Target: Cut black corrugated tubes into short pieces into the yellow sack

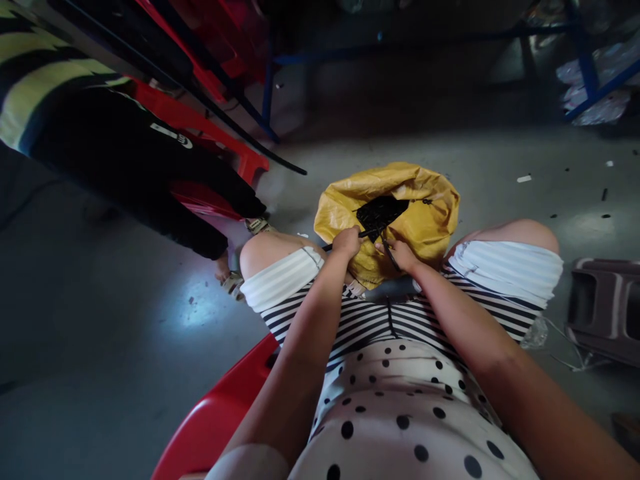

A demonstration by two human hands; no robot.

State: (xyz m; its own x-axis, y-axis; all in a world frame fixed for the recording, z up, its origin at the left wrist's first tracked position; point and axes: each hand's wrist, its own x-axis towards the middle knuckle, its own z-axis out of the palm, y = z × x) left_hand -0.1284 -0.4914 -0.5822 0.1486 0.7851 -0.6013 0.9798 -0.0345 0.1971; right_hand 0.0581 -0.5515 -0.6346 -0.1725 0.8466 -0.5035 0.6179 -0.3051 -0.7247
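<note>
A yellow woven sack stands on the floor between my knees with its rim rolled outward. Dark, thin pieces fill its opening, too dim to tell apart. At the near left of the rim, my left hand is closed round a slender black strip that points to the right. Close beside it, at the near right of the opening, my right hand pinches another slender black strip, slanting toward me. Around the middle of the opening the two strips meet or cross; whether they are joined, I cannot tell.
Another person in black trousers is at the left, by red plastic stools. A long dark bar reaches in there. Blue metal legs stand ahead. At the right are a grey stool and clear plastic bags.
</note>
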